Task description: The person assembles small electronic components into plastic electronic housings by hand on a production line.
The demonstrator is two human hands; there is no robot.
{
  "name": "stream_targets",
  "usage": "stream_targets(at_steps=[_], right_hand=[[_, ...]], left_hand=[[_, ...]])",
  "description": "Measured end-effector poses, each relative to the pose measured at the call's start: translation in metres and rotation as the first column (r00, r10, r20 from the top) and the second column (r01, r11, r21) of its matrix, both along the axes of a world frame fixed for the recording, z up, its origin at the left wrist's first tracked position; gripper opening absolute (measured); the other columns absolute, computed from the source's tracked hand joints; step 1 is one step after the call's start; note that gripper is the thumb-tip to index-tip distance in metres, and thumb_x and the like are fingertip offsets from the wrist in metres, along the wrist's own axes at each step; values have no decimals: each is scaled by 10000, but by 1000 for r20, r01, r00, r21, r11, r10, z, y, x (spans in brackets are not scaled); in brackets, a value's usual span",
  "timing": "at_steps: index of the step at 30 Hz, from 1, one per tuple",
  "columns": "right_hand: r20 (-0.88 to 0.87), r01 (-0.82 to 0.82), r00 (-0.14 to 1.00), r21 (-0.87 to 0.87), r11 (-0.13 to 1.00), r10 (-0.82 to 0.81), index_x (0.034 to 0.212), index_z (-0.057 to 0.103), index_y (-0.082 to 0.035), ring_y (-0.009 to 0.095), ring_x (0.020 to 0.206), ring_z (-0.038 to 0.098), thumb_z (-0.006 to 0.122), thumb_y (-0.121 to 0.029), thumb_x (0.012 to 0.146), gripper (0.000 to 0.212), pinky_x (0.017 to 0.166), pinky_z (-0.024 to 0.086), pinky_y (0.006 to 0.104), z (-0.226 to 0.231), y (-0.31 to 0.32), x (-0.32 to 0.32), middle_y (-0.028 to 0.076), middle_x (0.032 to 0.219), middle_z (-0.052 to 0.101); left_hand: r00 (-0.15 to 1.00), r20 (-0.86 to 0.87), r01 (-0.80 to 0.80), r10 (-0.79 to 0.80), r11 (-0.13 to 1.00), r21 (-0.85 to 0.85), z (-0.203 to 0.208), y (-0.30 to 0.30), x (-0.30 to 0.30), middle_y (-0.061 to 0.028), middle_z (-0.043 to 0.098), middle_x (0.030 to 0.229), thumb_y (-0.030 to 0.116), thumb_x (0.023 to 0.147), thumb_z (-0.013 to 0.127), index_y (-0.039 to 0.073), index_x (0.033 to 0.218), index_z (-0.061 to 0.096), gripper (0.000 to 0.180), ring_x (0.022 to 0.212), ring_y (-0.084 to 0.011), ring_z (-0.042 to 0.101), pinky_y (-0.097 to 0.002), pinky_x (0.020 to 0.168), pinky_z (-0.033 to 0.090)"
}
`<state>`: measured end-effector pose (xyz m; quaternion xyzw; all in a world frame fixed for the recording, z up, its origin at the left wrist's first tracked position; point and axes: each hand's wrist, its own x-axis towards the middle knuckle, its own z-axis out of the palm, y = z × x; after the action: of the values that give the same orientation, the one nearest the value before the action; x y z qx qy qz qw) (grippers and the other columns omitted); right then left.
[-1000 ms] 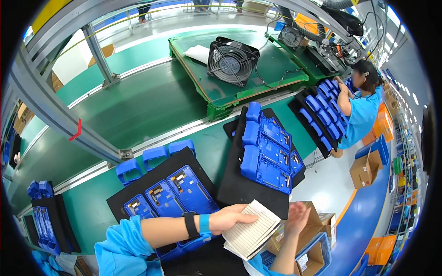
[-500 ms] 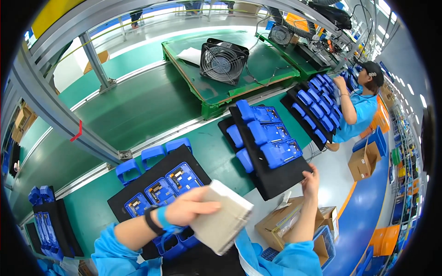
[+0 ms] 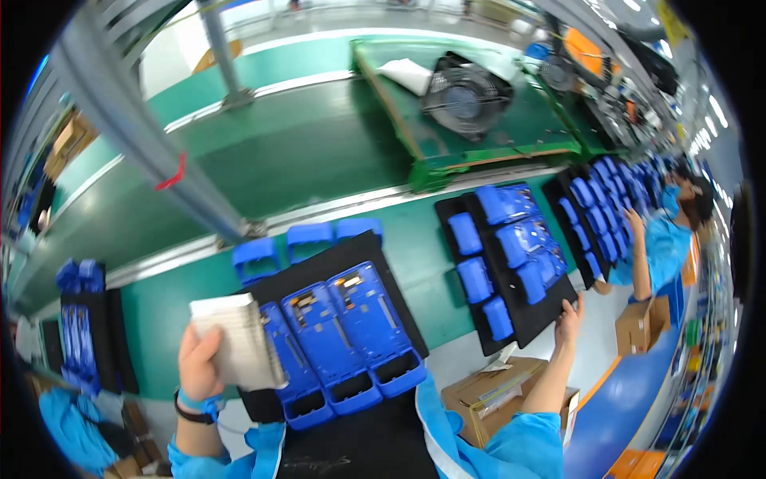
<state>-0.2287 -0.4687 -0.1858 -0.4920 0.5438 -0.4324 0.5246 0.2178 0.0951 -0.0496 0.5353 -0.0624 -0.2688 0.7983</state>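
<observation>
Stack of pale sheets (image 3: 243,339) is grasped by the left hand (image 3: 201,363), held just left of the open blue housings (image 3: 369,307). Right hand (image 3: 568,319) is placed at the near corner of the black tray (image 3: 541,321); whether that grip is clenched can't be told. Tray is loaded, overhanging the green counter (image 3: 423,231). Best handled level, by its rim; sheets best kept off exposed electronics.

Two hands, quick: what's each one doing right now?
Left hand: closed, holding a pale stack.
Right hand: at the edge of a black tray; grip can't be told.
</observation>
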Motion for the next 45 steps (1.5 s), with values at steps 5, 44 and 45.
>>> stream_targets(at_steps=[5,44,45], right_hand=[[-764,-335,299,-645,687,-572,1421,401,-13,175,887,643,643,-131,903,584,814,505,307,-15,-35,-54,96,984,673],[-649,-806,-57,-418,-418,758,842,586,2,279,724,558,653,100,730,163,634,463,349,148,362,402,123,828,574],[-668,-818,-114,-358,-451,735,848,594,1,291,747,570,658,84,744,148,656,478,356,141,362,403,124,840,580]], left_hand=[[988,-81,133,-135,991,-25,-14,-26,-9,-122,599,1249,60,937,546,-15,1301,486,376,1152,-212,567,-354,1013,424],[953,173,-285,249,930,233,-30,45,-11,-102,664,1079,70,898,610,-41,1207,550,334,970,-152,632,-297,850,503],[927,162,-367,339,908,203,-30,56,-10,-100,662,1085,78,903,611,-38,1205,554,329,961,-155,636,-291,849,501]])
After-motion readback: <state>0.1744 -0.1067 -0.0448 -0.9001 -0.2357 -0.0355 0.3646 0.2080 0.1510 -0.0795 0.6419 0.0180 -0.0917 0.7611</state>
